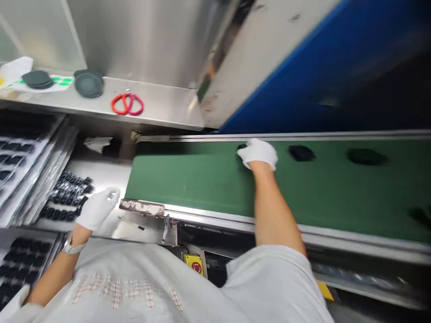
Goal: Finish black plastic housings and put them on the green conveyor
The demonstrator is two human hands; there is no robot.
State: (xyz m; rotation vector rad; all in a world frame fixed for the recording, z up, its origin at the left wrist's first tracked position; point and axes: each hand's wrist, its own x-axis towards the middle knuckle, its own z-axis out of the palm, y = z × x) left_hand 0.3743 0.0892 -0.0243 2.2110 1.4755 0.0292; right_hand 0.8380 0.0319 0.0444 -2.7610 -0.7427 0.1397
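Observation:
My right hand, in a white glove, reaches across the green conveyor belt and closes over a small black part near the belt's far edge. Two more black parts lie further right on the belt, blurred. My left hand, also gloved, hovers with loosely curled fingers over a tray of small black parts at the belt's left end, holding nothing I can see.
Stacked trays of black parts fill the left side. A steel shelf behind carries red rings, dark round discs and green stickers. A red emergency button sits below the belt frame. A blue machine panel rises at the right.

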